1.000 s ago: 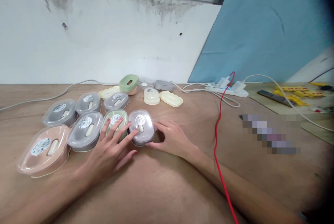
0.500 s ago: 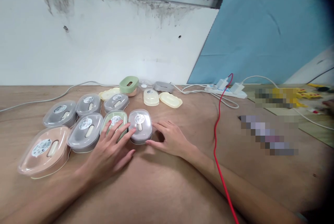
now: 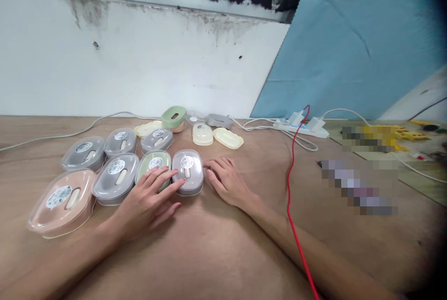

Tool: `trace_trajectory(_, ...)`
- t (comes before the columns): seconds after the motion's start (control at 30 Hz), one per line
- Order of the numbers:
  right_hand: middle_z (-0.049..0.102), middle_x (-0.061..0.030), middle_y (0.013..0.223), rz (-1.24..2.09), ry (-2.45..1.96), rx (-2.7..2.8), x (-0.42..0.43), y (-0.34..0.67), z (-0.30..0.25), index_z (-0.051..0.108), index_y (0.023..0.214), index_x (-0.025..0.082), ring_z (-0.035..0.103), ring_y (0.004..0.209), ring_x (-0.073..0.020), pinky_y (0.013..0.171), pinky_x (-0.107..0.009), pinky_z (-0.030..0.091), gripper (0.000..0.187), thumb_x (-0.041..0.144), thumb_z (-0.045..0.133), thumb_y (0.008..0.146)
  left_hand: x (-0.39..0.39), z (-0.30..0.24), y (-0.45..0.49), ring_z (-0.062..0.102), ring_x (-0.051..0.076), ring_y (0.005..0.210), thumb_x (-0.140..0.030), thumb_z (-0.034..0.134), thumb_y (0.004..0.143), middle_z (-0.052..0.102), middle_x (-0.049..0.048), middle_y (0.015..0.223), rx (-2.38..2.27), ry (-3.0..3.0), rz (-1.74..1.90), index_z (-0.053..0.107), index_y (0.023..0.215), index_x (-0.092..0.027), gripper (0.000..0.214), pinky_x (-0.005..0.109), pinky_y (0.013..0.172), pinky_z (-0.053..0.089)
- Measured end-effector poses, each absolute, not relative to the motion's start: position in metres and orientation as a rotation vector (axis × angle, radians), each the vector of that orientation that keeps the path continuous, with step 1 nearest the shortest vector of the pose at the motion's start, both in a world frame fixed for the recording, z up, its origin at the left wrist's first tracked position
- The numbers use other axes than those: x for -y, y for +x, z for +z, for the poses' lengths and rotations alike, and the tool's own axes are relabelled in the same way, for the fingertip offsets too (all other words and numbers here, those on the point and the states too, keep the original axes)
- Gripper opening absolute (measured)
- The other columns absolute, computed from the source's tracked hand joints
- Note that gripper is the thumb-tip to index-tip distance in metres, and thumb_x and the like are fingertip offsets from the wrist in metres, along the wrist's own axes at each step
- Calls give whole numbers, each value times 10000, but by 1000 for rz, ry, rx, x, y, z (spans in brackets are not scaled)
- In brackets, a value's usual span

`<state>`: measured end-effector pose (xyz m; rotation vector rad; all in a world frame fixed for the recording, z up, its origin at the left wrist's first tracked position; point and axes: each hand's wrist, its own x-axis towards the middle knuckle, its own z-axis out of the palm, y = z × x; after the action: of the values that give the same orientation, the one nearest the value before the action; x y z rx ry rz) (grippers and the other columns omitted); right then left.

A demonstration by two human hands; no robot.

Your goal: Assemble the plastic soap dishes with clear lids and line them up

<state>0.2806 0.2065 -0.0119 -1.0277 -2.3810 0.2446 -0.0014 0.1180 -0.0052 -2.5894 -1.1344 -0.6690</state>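
My left hand (image 3: 153, 200) rests with spread fingers over the near edge of a green plastic box with a clear lid (image 3: 152, 159). Its index finger reaches onto the lid of a small grey lidded box (image 3: 187, 179) to the right. Beside that grey box's right side, my right hand (image 3: 226, 182) lies on the table, fingers stretched out and holding nothing. Whether its fingertips touch the box I cannot tell. To the left sit a larger grey lidded box (image 3: 113, 188) and a big pink lidded box (image 3: 57, 214). These lids carry round printed stickers and pale oblong tabs.
Behind stand more grey lidded boxes (image 3: 84, 153), an open green box (image 3: 173, 116) and cream plastic pieces (image 3: 228, 138). A red cable (image 3: 289, 188) crosses over my right forearm. A white power strip (image 3: 314, 131) lies at the back right; a pixelated object (image 3: 356, 188) lies nearer.
My right thumb has drawn up toward its fingers, away from the grey box's near corner. My left hand has shifted only slightly. The view has tilted up a little.
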Motion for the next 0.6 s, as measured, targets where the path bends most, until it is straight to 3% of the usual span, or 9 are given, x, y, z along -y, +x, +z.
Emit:
trace_trajectory(0.17, 713, -78, 1179, 193, -1068, 2416, -207, 277, -15, 663, 1170, 216, 612, 1095, -267, 992, -455, 411, 257, 240, 415, 1110, -131, 14, 2, 642, 295, 1200, -324, 517, 1088, 723, 106, 1322, 1144, -2668, -759, 680, 1311, -204, 301, 463, 1022, 509)
trace_trajectory(0.3, 703, -80, 1160, 184, -1090, 2420, -207, 275, -15, 675, 1153, 213, 605, 1085, -271, 978, -448, 420, 240, 232, 440, 1103, -177, 59, -7, 696, 261, 1028, -401, 433, 1089, 799, 60, 1092, 1449, -2689, -689, 759, 1077, -212, 377, 411, 940, 512)
trace_trajectory(0.43, 698, -83, 1157, 183, -1094, 2421, -207, 275, -15, 683, 1128, 217, 609, 1084, -266, 989, -443, 427, 226, 225, 459, 1097, -254, 95, -38, 725, 257, 1112, -361, 503, 1048, 763, 30, 1275, 2165, -2423, -236, 717, 1286, -254, 337, 336, 919, 536)
trace_trajectory(0.5, 697, -85, 1160, 184, -1095, 2419, -207, 275, -14, 684, 1125, 215, 612, 1086, -264, 990, -443, 432, 223, 230, 463, 1097, -288, 99, -56, 720, 282, 1124, -273, 616, 1007, 751, 104, 1264, 2292, -2331, -98, 723, 1245, -162, 283, 371, 946, 556)
trace_trajectory(0.6, 694, -91, 1160, 190, -1097, 2415, -208, 275, -14, 690, 1126, 209, 614, 1083, -263, 994, -449, 439, 224, 241, 470, 1097, -321, 88, -77, 703, 256, 1122, -341, 703, 1018, 708, 109, 1272, 2418, -2244, 76, 691, 1236, -138, 298, 455, 980, 595)
